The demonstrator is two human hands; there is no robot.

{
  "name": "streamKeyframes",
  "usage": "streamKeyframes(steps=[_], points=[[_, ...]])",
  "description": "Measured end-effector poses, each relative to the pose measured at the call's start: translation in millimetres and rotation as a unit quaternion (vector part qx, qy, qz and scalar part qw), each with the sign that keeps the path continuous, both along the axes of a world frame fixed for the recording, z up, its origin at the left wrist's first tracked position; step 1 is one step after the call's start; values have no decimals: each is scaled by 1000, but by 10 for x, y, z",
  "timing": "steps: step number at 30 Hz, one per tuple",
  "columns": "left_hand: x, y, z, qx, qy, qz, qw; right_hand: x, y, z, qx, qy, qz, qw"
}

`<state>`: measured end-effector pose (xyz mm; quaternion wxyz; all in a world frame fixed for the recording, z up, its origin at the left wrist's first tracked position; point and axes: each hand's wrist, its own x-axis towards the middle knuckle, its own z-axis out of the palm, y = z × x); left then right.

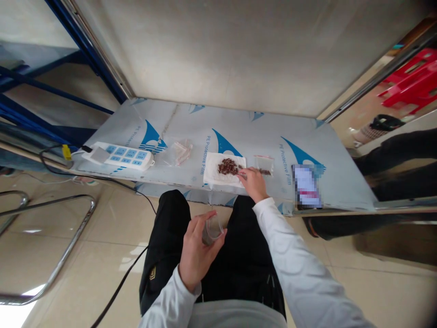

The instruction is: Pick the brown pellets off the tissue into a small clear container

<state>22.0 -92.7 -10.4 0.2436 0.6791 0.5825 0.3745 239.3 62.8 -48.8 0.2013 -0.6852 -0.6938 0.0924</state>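
My left hand [200,246] is curled around a small clear plastic bag [213,228], whose mouth gapes between thumb and fingers above my lap. On the shelf, a pile of small dark brown pieces [228,166] lies on a white cloth or paper sheet [212,171]. At the pile's right edge, my right hand [253,182] has its thumb and fingers pinched together; what is between the fingertips is hidden. Just beyond that hand lies a small clear zip bag [264,163] with brown pieces along its bottom.
Several flat clear bags [179,151] lie left of the sheet, beside a white power strip [119,156] with a plug and cable. A phone [307,187] with a blurred screen rests at the right front edge. Another person's legs [403,159] are at the right.
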Motion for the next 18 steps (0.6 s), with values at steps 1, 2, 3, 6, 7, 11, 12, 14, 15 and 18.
streamKeyframes(steps=[1,2,3,6,7,11,12,14,15,18], points=[[-10,3,-14,-2,1,5,1000,-8,-18,-15,3,-6,3,1000],[-19,6,-27,-5,1,9,1000,-15,-34,-25,7,-11,6,1000],[-27,10,-38,-8,1,13,1000,-20,-45,-35,10,-14,9,1000],[-41,23,-61,-12,1,15,1000,-27,-29,-70,17,-15,19,1000],[-43,32,-65,-11,1,14,1000,-25,-14,-77,19,-14,22,999],[-29,128,-69,-11,-3,13,1000,-21,-50,38,31,-3,20,999],[-21,165,-63,-11,-4,14,1000,-29,-111,127,43,11,20,999],[3,245,-40,-8,-6,16,1000,-60,-304,384,75,63,39,994],[18,282,-24,-5,-8,14,1000,-84,-426,540,95,99,63,989],[68,356,39,9,-16,-2,1000,-182,-794,1007,74,118,188,972]])
